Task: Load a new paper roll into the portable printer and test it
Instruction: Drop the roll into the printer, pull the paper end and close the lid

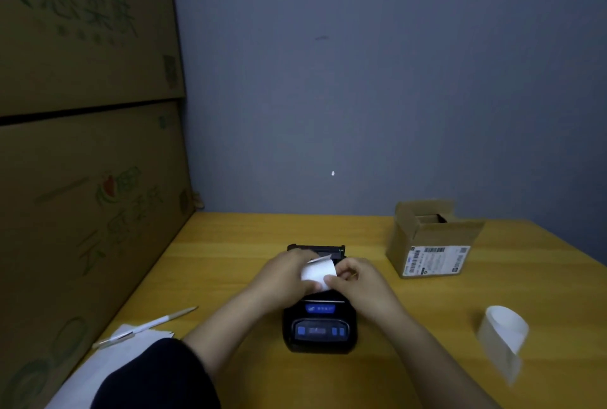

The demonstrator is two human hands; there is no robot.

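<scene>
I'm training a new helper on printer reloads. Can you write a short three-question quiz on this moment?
1. True or false: both hands grip the paper roll above the open printer.
2. Which item lies on the table at the person's left? A) an open cardboard box B) a pen C) a curl of white paper
3. Fill in: the small open box bears a shipping ____ on its side.

Key:
1. True: the left hand and the right hand both pinch the roll over the printer's raised lid.
2. B: the pen rests on a paper sheet; the loose paper curl lies at the right.
3. label
</scene>
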